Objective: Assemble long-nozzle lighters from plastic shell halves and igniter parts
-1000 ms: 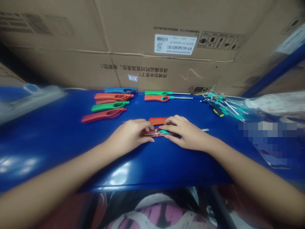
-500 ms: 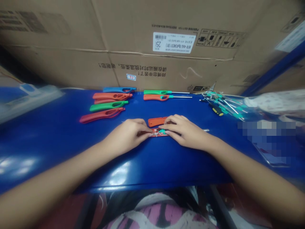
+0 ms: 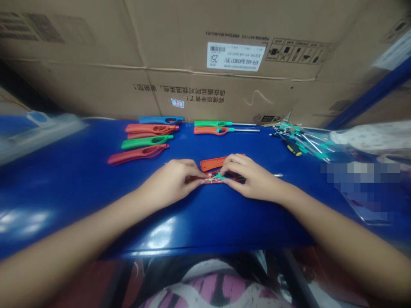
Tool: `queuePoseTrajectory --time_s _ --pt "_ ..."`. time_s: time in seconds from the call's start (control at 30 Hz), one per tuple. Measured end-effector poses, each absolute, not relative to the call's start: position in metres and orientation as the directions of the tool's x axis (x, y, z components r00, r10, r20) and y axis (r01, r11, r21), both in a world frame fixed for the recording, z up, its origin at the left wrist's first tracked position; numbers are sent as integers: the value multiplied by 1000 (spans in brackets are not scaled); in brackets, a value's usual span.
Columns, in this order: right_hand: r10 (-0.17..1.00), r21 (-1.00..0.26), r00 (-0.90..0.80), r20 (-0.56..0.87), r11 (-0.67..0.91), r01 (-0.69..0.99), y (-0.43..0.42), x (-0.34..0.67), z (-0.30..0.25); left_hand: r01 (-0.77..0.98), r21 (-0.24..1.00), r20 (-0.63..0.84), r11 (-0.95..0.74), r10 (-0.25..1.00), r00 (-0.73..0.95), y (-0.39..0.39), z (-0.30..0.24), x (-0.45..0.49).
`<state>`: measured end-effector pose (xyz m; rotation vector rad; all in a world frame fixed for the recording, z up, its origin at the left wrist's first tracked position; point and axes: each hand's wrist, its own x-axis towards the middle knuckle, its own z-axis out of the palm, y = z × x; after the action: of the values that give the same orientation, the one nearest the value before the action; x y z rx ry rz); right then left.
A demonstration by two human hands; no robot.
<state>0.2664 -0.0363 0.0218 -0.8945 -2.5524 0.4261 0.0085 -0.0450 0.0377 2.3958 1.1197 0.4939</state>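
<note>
Between my hands lies an opened gas lighter (image 3: 212, 180), an orange-red half shell with a green part, white wires and a metal tube sticking out to the right. My left hand (image 3: 176, 179) pinches its left end between thumb and fingers. My right hand (image 3: 245, 176) has its fingertips closed at the green part (image 3: 219, 175) and covers much of the right side. Just behind, partly under my right fingers, rests a loose orange half shell (image 3: 210, 164). Small parts under the fingertips are hidden.
Several coloured lighter shells (image 3: 147, 142) lie at the back left. Two lighters with metal tubes (image 3: 210, 130) lie at the back middle. To the right are a pile of green-and-metal inner parts (image 3: 308, 139) and a black-yellow screwdriver (image 3: 292, 147). A cardboard box (image 3: 173, 55) stands behind the blue table (image 3: 192, 222).
My right fingers have shifted slightly and curled at the green part, showing a little more of the shell beneath. My left hand has stayed almost still.
</note>
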Motion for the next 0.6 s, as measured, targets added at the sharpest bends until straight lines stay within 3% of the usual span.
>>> queuePoseTrajectory --time_s 0.23,0.6 --pt "643 -482 -698 315 742 465 -35 266 19 613 543 129 -575 778 615 -45 37 8" --pt "631 -485 -706 321 750 450 -38 264 25 609 602 126 -516 815 566 -44 34 9"
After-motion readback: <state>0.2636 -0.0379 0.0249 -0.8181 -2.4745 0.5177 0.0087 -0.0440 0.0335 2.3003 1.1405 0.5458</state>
